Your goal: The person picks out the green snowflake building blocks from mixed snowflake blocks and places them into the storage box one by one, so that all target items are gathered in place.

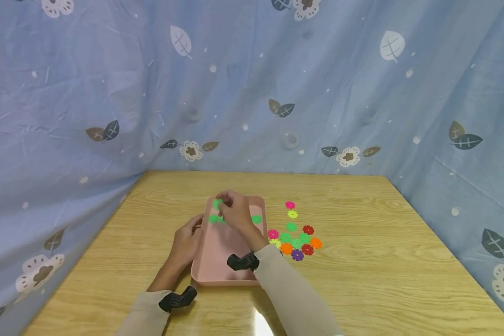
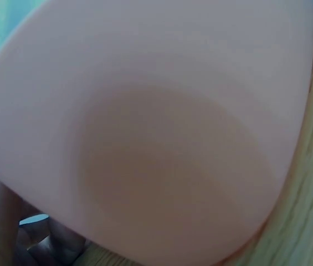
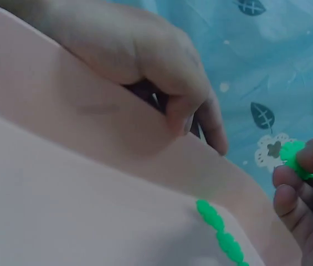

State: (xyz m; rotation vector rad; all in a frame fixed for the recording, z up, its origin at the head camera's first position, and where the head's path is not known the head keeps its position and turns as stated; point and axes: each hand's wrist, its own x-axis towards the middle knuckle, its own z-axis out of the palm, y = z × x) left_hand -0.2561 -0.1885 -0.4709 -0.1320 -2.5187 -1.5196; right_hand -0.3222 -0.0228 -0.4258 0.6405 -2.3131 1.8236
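The right hand (image 1: 236, 212) has the thumb and the fingers bent together, and between the tips it pinches a bright green, flower-shaped flat piece, looking like plastic (image 3: 293, 155); this piece is held at the far left part of the pink rectangular tray with rounded corners (image 1: 212, 266). The left hand (image 1: 186, 242) grips the left wall of the tray, with the fingers bent: in the right wrist view one fingertip presses the inner side of the wall, while another finger stays outside. On the tray floor, toward the far side, there is a row of green flower-shaped pieces (image 1: 256, 219), and the right hand covers a part of it in the head view. To the right of the tray, on the light wood-grain table (image 1: 382, 233), lies a loose group of similar pieces in pink, yellow, green, dark red, orange and purple (image 1: 297, 255), some of them touching or overlapping. Each wrist carries a black device (image 1: 243, 261), just beside the beige sleeve (image 1: 291, 291). Behind the table hangs a blue curtain with leaves and flowers printed (image 1: 243, 84)
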